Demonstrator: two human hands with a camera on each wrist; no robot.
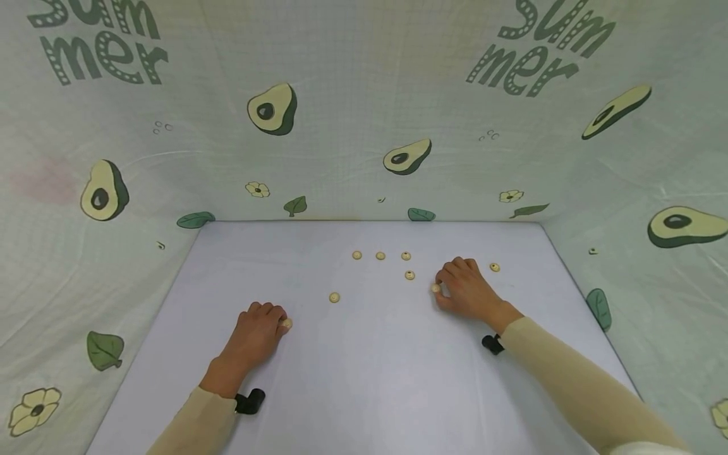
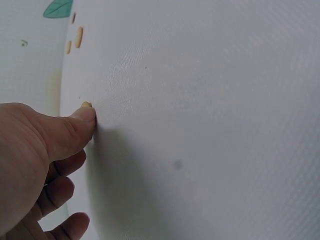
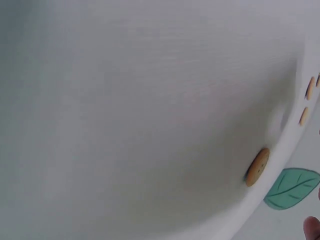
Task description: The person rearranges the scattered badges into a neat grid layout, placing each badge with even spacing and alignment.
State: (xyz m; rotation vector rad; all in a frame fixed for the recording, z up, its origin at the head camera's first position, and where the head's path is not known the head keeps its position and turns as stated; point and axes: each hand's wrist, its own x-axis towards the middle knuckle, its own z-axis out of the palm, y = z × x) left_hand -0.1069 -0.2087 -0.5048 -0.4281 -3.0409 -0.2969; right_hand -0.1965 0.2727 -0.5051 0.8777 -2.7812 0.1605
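Toward the front left of the white tabletop, my left hand (image 1: 256, 335) pinches a small round wooden button (image 1: 287, 323). The left wrist view shows that button's edge (image 2: 86, 104) past the thumb tip, with the other fingers curled below. On the right, my right hand (image 1: 469, 291) holds another pale button (image 1: 435, 288) between thumb and index finger. Only a fingertip (image 3: 312, 227) of that hand enters the right wrist view, where its held button is out of sight. A two-holed button (image 3: 258, 167) lies apart from it on the table.
Loose buttons lie about the table: a back row including one (image 1: 380, 256), one (image 1: 409, 275) in front of it, one (image 1: 334, 297) between the hands, and one (image 1: 495, 267) beyond the right hand. An avocado-print cloth (image 1: 341, 177) stands around the white tabletop (image 1: 370, 392).
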